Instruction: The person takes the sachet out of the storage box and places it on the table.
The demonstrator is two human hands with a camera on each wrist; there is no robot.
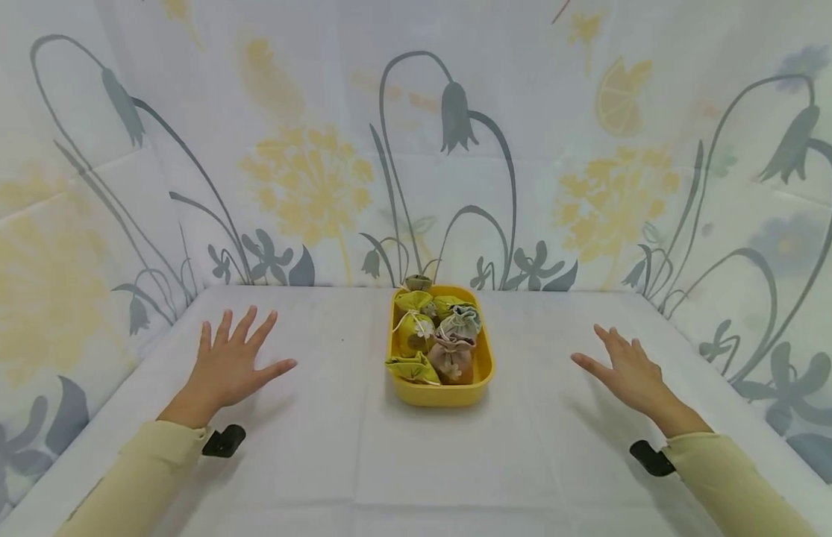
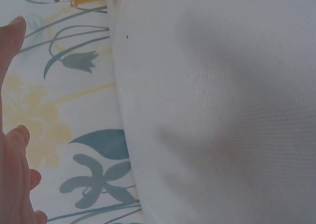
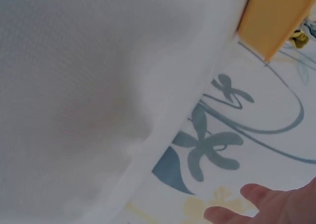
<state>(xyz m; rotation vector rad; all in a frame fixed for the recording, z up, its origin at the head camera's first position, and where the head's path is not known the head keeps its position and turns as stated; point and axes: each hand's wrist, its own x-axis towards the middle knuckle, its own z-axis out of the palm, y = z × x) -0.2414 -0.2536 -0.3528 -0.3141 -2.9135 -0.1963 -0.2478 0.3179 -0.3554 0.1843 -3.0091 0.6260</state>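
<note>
A yellow plastic bin [image 1: 442, 395] stands mid-table, filled with several small drawstring pouches. Among them are a yellow-green pouch with a white flower [image 1: 416, 333], a brownish-pink pouch [image 1: 452, 360], a grey-blue pouch [image 1: 463, 322] and a flat-lying green pouch [image 1: 416, 368] over the near left rim. To the bin's left, my left hand [image 1: 229, 365] hovers over the table with fingers spread and nothing held. My right hand [image 1: 629, 375] is held over the table on the other side, fingers extended and holding nothing. In the right wrist view the bin's wall [image 3: 271, 21] shows at the upper right.
White cloth covers the table [image 1: 449, 470]. A floral-printed curtain [image 1: 442, 171] rises behind it and along both sides. Each wrist carries a black camera, one at the left cuff [image 1: 224, 441] and one at the right cuff [image 1: 651, 457].
</note>
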